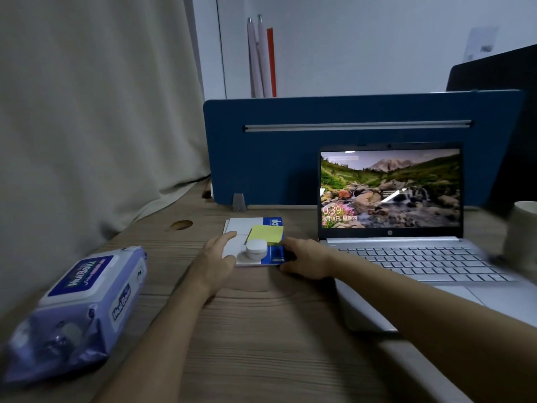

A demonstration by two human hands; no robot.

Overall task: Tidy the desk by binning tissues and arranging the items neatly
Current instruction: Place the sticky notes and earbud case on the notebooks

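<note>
Flat left hand point(216, 257) rests straight-fingered on the thin rectangular notebook point(239, 228); right hand point(305, 258), partly shadowed, seems to clasp its right edge. A round white tub point(256, 249) sits atop.

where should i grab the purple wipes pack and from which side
Grip the wipes pack across its middle, thumb on one long side and fingers on the other, just below the white lid. Come from above and from its right, the side facing the left hand at the notebook: the curtain hangs close on its left, and the crimped ends look too floppy to hold.
</note>
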